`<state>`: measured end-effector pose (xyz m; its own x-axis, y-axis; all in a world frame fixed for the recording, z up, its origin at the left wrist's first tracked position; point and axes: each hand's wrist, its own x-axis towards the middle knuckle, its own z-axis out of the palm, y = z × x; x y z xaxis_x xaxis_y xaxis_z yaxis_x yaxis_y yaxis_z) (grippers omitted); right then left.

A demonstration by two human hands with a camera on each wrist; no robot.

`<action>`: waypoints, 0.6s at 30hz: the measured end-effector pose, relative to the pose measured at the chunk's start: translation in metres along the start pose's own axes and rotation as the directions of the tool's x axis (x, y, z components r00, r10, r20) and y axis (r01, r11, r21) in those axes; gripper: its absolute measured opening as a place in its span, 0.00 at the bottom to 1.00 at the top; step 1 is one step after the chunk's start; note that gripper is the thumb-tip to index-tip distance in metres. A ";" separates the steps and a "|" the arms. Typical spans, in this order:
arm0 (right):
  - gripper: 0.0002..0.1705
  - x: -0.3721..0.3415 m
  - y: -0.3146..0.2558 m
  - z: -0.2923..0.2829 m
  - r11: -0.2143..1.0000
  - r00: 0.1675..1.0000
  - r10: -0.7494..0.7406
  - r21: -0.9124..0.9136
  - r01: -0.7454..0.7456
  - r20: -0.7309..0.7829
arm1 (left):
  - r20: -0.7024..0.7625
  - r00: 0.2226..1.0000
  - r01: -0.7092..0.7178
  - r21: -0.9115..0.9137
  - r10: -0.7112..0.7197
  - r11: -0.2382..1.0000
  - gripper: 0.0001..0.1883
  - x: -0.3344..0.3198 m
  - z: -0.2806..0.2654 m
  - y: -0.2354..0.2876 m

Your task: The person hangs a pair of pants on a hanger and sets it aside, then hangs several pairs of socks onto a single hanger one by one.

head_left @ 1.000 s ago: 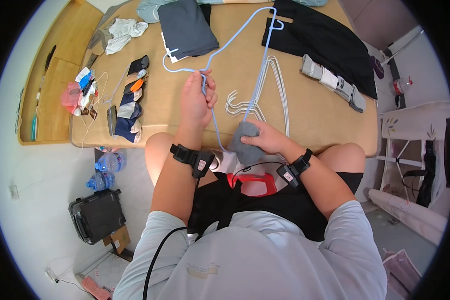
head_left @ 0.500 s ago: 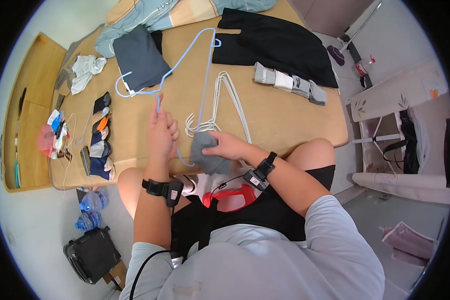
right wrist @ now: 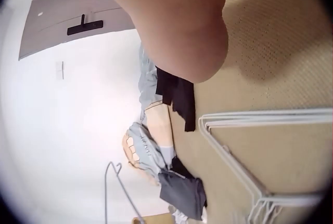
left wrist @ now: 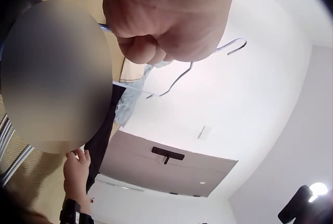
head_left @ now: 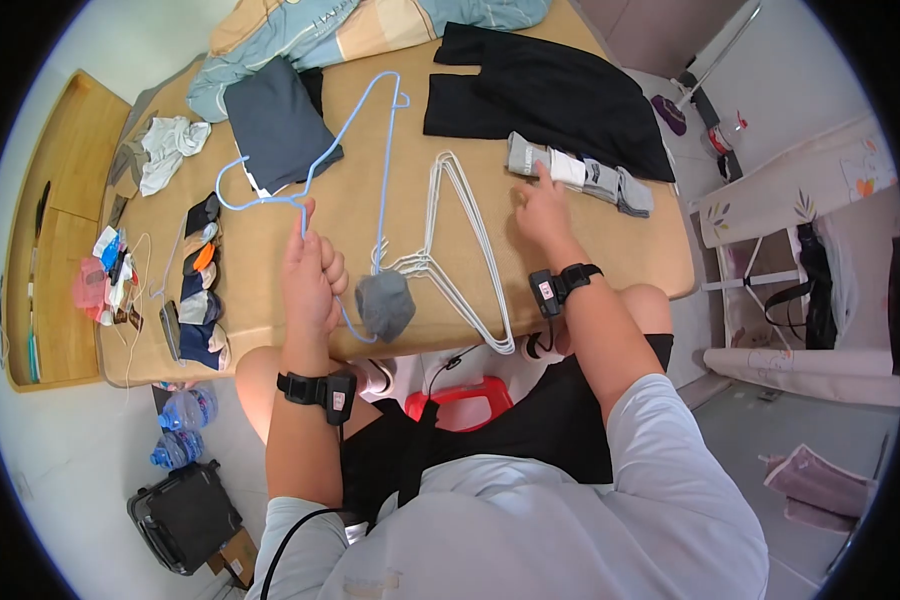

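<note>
In the head view, the left hand [head_left: 312,280] grips a blue hanger [head_left: 384,180] just below its hook, holding it up over the bed's near edge. A grey sock [head_left: 385,304] hangs on the hanger's near end. The right hand [head_left: 545,212] reaches with extended fingers to a row of rolled grey and white socks [head_left: 600,178], near the grey roll at its left end; whether it touches is unclear. The left wrist view shows curled fingers of the left hand [left wrist: 166,21]. The right wrist view shows the back part of the right hand [right wrist: 182,31], its fingers hidden.
White hangers [head_left: 475,230] lie between the arms. Black trousers [head_left: 560,100] lie beyond the sock row. Folded dark clothes [head_left: 280,120], a column of dark socks [head_left: 200,300] and a phone [head_left: 170,330] lie to the left. A red stool [head_left: 460,405] stands below the bed edge.
The right hand has let go of the grey sock and moved right and away to the sock row. The sock now hangs from the hanger. The left hand still grips the hanger, slightly shifted left.
</note>
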<state>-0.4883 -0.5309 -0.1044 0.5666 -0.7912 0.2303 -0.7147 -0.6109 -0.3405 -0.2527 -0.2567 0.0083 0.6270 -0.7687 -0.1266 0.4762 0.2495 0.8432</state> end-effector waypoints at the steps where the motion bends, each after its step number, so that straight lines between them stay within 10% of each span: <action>1: 0.24 -0.001 0.003 0.005 0.998 0.999 -0.017 -0.054 0.018 0.035 | -0.001 1.000 0.005 0.011 -0.005 1.000 0.22 0.001 -0.001 0.001; 11: 0.30 0.009 0.012 0.013 0.994 0.996 -0.006 -0.111 -0.004 -0.087 | -0.008 0.998 0.055 0.015 -0.055 0.998 0.23 -0.007 -0.009 -0.002; 14: 0.24 0.012 0.008 0.004 0.999 0.983 -0.047 0.017 0.050 -0.177 | -0.030 0.999 0.042 0.042 -0.041 0.998 0.22 -0.003 -0.004 0.000; 18: 0.16 0.003 -0.005 -0.015 0.887 0.945 0.265 0.433 -0.162 -0.189 | 0.024 1.000 0.019 0.033 -0.019 0.999 0.23 0.001 -0.003 -0.002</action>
<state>-0.4890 -0.5303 -0.0881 0.2685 -0.9155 0.2998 -0.5480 -0.4011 -0.7340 -0.2514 -0.2565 0.0049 0.6026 -0.7873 -0.1304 0.4673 0.2157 0.8574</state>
